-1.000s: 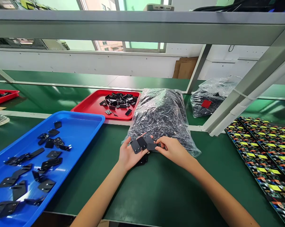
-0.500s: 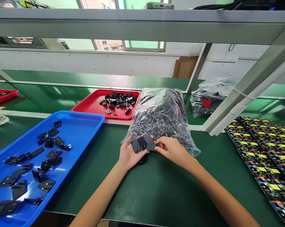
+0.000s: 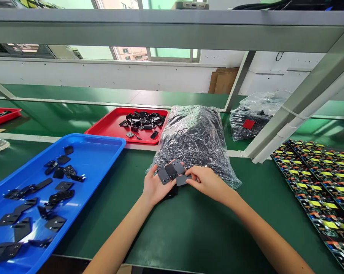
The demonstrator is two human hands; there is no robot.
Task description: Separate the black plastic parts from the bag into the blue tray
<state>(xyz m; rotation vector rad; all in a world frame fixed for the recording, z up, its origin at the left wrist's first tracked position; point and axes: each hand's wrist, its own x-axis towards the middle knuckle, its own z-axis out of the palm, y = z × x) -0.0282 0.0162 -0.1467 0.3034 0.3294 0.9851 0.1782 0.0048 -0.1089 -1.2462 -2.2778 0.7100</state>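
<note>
My left hand (image 3: 155, 189) is turned palm up just in front of the plastic bag, with a thin black bracket (image 3: 171, 171) of several flat panels lying across its fingers. My right hand (image 3: 207, 180) pinches a small black plate (image 3: 182, 180) between thumb and fingertips, close to the lower right edge of that bracket. Whether the plate touches the bracket, I cannot tell. Under my left hand a few dark pieces (image 3: 172, 193) on the green bench (image 3: 211, 236) are partly hidden.
A blue tray (image 3: 109, 142) with scattered black brackets stands left. Behind it is a red tray (image 3: 103, 127) of small black parts. A full plastic bag (image 3: 193, 133) lies ahead. Circuit boards (image 3: 317, 182) cover the right side, beside a slanted grey post (image 3: 297, 99).
My right hand has shifted slightly down with the small plate, which now shows more clearly below the bracket. My left hand has barely moved.
</note>
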